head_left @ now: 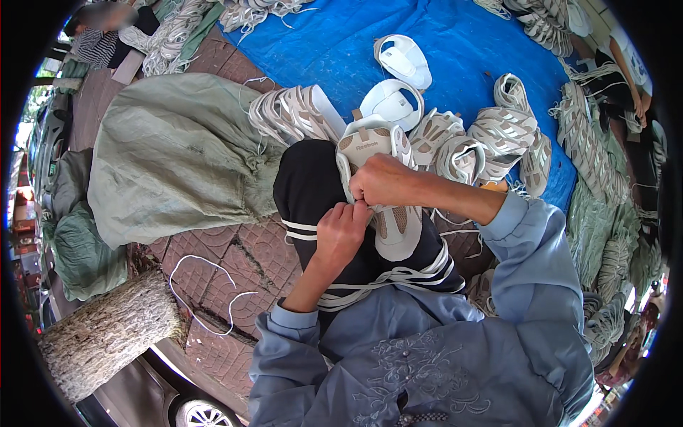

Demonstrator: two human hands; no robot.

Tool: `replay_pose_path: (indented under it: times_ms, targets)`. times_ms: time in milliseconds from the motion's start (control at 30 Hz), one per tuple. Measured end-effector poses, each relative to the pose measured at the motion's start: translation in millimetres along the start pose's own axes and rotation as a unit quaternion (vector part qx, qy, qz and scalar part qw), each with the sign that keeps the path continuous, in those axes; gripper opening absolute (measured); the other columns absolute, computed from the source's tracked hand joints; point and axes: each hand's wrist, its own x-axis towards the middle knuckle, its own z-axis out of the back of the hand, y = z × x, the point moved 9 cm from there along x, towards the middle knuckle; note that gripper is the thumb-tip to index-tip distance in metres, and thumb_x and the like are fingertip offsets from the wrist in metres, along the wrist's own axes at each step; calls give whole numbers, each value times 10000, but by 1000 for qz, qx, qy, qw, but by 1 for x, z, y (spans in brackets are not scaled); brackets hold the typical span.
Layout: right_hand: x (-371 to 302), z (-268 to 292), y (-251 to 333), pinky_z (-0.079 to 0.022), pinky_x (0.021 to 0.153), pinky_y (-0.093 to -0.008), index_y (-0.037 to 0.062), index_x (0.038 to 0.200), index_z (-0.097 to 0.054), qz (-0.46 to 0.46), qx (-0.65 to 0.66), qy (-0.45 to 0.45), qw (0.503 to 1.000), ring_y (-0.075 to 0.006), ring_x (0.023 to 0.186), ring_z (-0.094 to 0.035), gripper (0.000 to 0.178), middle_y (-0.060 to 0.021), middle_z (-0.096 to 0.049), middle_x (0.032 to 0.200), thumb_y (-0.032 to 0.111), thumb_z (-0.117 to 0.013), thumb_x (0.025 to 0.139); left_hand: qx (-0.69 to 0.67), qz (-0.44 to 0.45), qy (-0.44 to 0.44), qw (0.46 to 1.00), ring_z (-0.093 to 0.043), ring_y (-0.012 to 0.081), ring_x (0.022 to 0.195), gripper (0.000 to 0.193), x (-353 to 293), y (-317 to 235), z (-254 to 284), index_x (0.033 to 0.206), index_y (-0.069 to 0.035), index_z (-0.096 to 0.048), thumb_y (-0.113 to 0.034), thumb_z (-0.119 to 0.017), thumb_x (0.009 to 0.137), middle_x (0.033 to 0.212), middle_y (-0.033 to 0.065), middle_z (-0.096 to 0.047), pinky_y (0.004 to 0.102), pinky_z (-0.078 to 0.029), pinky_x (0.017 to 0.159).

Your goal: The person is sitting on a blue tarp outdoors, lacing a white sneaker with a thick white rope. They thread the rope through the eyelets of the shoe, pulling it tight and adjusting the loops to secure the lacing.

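A beige and white shoe upper (398, 235) lies across my dark-trousered knees, its tongue end pointing away and its toe toward me. My right hand (388, 181) is closed at its lacing area, the fist covering the middle of the upper. From the left, my left hand (343, 231) pinches at the upper's edge, its fingertips touching those of the right. Whether a lace is also between the fingertips is hidden. White laces (388, 286) lie in a bundle across my lap.
Several shoe uppers (501, 135) and white insole-like pieces (404, 62) lie on a blue tarp (313, 50). A stack of uppers (295, 114) leans by a grey-green sack (178, 156). A loose lace (233, 285) lies on paving near a tree trunk (114, 334). Other people sit at the far edges.
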Motion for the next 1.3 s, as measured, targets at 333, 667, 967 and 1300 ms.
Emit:
replay_pose_path:
  times_ms: [333, 667, 967, 1300]
  targets:
    - [-7, 33, -24, -413, 430, -286, 40, 627, -638, -83, 240, -48, 966, -160, 453, -550, 125, -78, -578, 537, -17, -560, 548, -71, 153, 0, 986, -532, 204, 524, 222, 12, 14, 4, 808, -65, -517, -181, -667, 692, 587, 58, -533, 313, -426, 459]
    - [-44, 18, -64, -243, 372, -202, -29, 855, -600, -151, 706, -229, 653, -45, 405, -366, 142, -46, -553, 629, 3, -580, 717, -332, 247, -58, 908, -581, 198, 746, 52, 18, 30, 18, 787, -3, -603, 1, -576, 742, 829, 116, -599, 268, -448, 663]
    - [-174, -8, -200, -340, 424, -179, -10, 878, -626, -269, 491, -376, 738, -62, 460, -464, 206, -44, -581, 613, -15, -565, 681, -224, 130, 33, 965, -572, 265, 773, 65, 36, 9, 11, 809, -30, -589, -18, -569, 749, 817, 101, -612, 326, -456, 701]
    - [-132, -136, -166, -365, 386, -211, 6, 1038, -578, -258, 432, -189, 843, -66, 456, -495, 433, -46, -545, 547, 81, -605, 612, -111, 121, 71, 984, -565, 251, 723, 74, 24, 17, 10, 820, -16, -571, 3, -559, 749, 798, 104, -611, 319, -443, 665]
